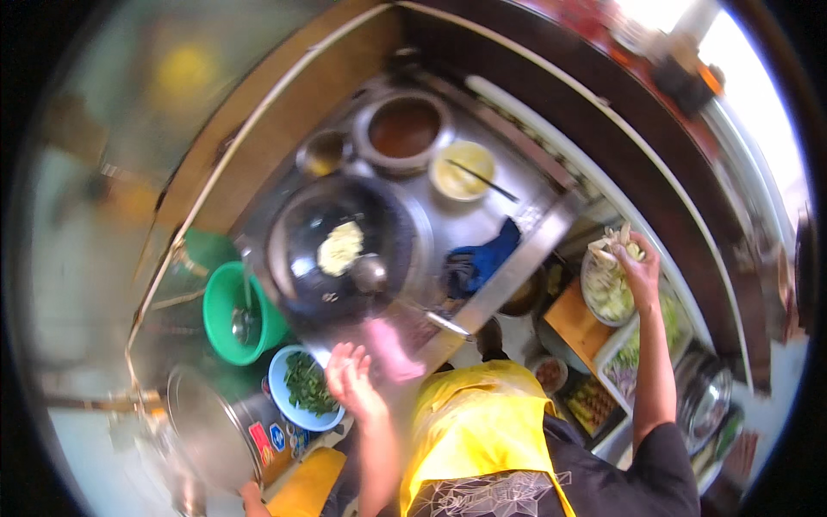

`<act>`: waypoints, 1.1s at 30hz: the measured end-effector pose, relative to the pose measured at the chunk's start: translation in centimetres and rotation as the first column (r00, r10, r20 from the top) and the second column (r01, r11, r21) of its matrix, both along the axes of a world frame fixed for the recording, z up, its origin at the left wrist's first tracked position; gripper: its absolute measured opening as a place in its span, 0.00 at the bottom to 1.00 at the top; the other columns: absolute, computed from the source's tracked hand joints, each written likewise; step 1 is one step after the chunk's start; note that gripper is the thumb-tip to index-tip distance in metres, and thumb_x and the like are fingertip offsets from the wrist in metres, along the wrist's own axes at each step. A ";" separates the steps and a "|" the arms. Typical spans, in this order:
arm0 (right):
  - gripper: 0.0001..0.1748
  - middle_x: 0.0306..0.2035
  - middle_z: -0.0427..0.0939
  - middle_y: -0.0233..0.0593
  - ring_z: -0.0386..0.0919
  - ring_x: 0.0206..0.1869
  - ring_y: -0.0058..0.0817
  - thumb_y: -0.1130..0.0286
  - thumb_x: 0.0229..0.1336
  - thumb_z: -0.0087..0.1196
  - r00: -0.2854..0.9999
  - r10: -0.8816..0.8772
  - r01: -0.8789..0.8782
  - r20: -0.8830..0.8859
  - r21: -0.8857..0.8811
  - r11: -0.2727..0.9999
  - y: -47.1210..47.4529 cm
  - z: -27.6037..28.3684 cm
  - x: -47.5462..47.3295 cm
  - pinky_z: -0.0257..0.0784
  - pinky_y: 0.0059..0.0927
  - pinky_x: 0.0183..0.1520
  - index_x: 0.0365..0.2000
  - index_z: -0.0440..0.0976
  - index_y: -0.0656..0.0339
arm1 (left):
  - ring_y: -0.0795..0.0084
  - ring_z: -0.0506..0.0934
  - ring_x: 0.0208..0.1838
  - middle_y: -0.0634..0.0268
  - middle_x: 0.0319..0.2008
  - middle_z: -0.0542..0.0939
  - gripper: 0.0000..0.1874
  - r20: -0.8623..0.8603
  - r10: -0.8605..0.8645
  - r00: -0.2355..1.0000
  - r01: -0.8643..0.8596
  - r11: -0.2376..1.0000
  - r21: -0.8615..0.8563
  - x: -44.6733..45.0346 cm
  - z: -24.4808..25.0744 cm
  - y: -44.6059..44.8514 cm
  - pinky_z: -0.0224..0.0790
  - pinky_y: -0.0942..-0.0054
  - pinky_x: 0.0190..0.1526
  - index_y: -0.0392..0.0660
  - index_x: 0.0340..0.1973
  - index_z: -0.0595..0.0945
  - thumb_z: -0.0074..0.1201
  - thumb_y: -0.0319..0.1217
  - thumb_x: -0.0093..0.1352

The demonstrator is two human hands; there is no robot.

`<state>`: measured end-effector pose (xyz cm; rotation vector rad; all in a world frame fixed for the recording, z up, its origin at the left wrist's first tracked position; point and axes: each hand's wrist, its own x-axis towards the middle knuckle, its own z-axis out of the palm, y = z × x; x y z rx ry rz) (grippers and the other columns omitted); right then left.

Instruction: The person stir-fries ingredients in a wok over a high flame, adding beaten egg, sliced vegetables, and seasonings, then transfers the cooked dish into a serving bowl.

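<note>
My right hand (639, 265) is closed around a bunch of pale, shredded vegetables (610, 245), held over a bowl of cut cabbage (607, 294) at the right. My left hand (352, 378) is raised palm up with fingers apart, holding nothing, between a light blue bowl of leafy greens (310, 388) and a pink cloth (391, 352). Ahead of me a dark wok (387, 232) holds a pale yellow mass (340, 249), perhaps egg. A metal ladle (371, 273) rests in the wok, its handle reaching over the stove's near edge.
Behind the wok stand a large pot of reddish-brown liquid (404, 129) and a cream-coloured bowl (462, 171) with a dark utensil. A blue cloth (484, 258) lies on the steel stovetop. At left are a green bucket (219, 323) and another person's hand (252, 494) by a large round metal pan (210, 426).
</note>
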<state>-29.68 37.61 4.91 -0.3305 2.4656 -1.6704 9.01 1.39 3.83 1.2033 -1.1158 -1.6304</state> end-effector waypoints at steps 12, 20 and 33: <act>0.29 0.50 0.85 0.54 0.86 0.52 0.48 0.65 0.53 0.74 0.586 0.804 -0.720 -0.105 0.387 0.576 -48.0 -2.5 11.7 0.81 0.43 0.56 0.57 0.82 0.54 | 0.65 0.80 0.56 0.56 0.59 0.79 0.19 -0.015 0.221 0.975 -0.219 0.971 0.095 9.6 -1.8 -5.4 0.73 0.65 0.58 0.40 0.64 0.77 0.50 0.30 0.79; 0.11 0.39 0.86 0.49 0.86 0.39 0.44 0.81 0.60 0.60 0.717 0.649 -0.583 -0.252 0.292 0.758 -49.0 -4.0 13.5 0.80 0.34 0.42 0.42 0.85 0.61 | 0.64 0.81 0.57 0.55 0.60 0.79 0.19 -0.062 0.217 0.974 -0.197 0.952 0.236 12.4 -4.2 -6.1 0.75 0.66 0.58 0.40 0.64 0.76 0.52 0.31 0.79; 0.43 0.51 0.80 0.56 0.82 0.44 0.54 0.71 0.60 0.65 0.641 0.725 -0.468 -0.252 0.621 0.629 -26.3 -8.6 21.7 0.79 0.50 0.47 0.75 0.63 0.46 | 0.66 0.82 0.55 0.60 0.56 0.82 0.26 0.030 -0.457 0.889 0.422 0.843 0.332 3.5 -8.4 -5.1 0.75 0.64 0.58 0.46 0.63 0.78 0.60 0.47 0.76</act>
